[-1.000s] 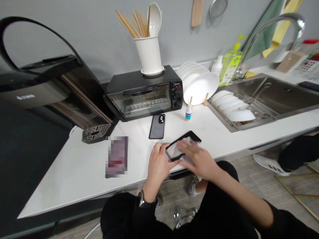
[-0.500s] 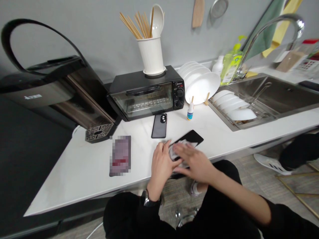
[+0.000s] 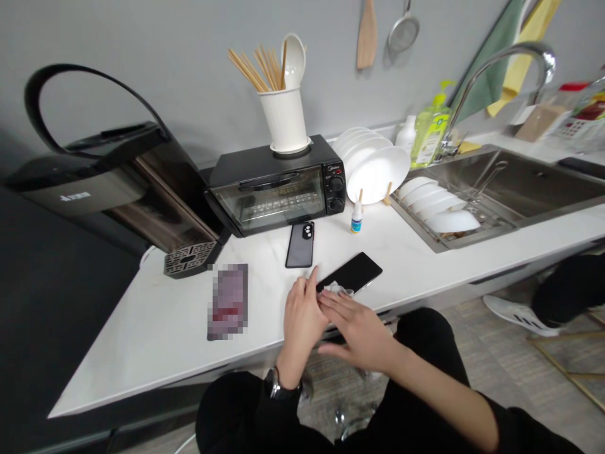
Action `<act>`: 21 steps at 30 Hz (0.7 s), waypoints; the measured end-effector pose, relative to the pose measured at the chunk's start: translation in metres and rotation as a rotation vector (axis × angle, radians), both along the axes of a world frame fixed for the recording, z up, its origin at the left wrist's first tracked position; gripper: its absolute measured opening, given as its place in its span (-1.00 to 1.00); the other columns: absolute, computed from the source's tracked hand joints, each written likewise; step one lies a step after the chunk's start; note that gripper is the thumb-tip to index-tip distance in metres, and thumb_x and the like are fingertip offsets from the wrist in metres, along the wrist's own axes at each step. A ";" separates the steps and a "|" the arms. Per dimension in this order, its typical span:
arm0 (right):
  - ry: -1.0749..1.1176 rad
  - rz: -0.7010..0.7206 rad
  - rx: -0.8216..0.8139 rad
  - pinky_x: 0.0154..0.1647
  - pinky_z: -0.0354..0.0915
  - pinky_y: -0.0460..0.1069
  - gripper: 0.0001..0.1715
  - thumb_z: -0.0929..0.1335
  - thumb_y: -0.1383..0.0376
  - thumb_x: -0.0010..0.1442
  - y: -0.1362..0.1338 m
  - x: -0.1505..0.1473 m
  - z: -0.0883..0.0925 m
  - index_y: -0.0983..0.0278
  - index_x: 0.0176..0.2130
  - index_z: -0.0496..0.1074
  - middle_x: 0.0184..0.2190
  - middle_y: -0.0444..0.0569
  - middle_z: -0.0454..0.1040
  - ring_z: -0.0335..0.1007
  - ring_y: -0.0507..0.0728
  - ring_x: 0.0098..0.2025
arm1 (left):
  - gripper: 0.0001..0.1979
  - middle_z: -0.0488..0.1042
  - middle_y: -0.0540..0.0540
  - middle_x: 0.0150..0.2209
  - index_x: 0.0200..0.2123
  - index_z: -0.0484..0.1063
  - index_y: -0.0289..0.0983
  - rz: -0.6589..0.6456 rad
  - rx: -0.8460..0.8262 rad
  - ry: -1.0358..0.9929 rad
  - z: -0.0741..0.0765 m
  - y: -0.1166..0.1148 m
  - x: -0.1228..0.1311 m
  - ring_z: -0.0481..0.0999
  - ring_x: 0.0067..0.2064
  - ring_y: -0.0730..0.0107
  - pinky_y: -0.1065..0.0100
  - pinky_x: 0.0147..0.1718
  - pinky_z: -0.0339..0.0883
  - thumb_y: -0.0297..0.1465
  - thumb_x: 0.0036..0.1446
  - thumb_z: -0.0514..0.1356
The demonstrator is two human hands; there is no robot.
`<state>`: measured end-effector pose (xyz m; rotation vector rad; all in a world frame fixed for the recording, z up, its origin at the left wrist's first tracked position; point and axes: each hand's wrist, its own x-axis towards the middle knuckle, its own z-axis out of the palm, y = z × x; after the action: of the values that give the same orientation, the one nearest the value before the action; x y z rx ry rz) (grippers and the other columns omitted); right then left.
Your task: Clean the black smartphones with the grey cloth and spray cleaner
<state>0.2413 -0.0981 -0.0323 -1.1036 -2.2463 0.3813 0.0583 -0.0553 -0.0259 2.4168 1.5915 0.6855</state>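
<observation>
A black smartphone [image 3: 355, 272] lies slanted near the counter's front edge, its dark face up. My left hand [image 3: 301, 315] grips its near left end, the thumb side against the phone and the fingertips partly hidden. With fingers stretched, my right hand [image 3: 360, 328] presses a crumpled white wipe [image 3: 334, 289] onto the phone's near end; most of the wipe is under the fingers. Behind them lies a dark phone case [image 3: 299, 247] with a camera cutout. A small white bottle [image 3: 356, 222] with a blue and yellow label stands beyond the phone.
On the left are a pixelated flat item [image 3: 229, 302] and a tall black drink machine [image 3: 142, 189]. A toaster oven [image 3: 278, 189] carries a white utensil holder [image 3: 284, 120]. Plates [image 3: 378, 173] and a sink [image 3: 534, 214] with bowls stand right. Someone's shoe [image 3: 517, 314] shows below.
My right hand has slid the wipe down toward the phone's near end, baring more of the dark face. My left hand stays at the phone. The camera view has tilted up slightly.
</observation>
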 end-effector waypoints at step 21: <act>-0.096 -0.111 0.041 0.49 0.08 0.35 -0.31 0.30 -0.05 0.46 0.008 -0.016 0.001 0.36 0.31 0.41 0.35 0.25 0.39 0.24 0.35 0.44 | -0.17 0.42 -0.18 -0.05 0.50 -0.03 -0.21 0.002 0.010 0.035 -0.004 0.000 0.001 0.46 0.00 0.01 0.07 0.04 0.40 -0.42 0.25 0.24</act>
<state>0.2258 -0.0902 -0.0317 -1.2422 -2.2535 0.2403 0.0588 -0.0552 -0.0297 2.4484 1.6073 0.6569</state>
